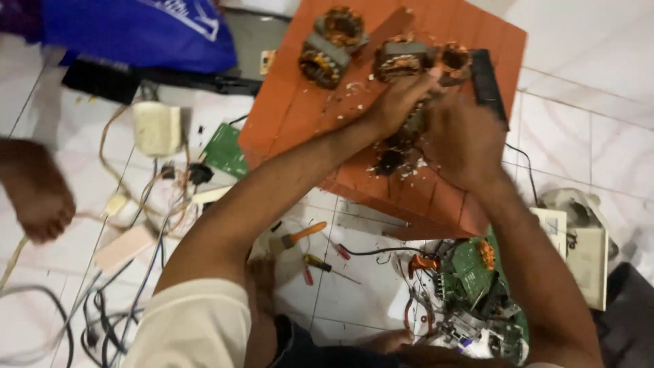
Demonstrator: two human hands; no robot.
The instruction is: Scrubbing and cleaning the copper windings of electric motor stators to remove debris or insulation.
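Upper centre of frame, on orange board point(293, 102): left hand point(398, 102) and right hand point(463, 140), fingers clamped on motor stator point(412, 123). Just above, more copper-wound stators point(330, 44). Lower centre, on floor: screwdriver point(327, 266).

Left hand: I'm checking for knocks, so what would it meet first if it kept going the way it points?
Probably the copper-wound motor stator just past the left hand on the orange board; depth is unclear.

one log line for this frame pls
left hand: on motor part | right hand: gripping same part | surface: orange block | nearby: wound stators, screwdriver, circuit board
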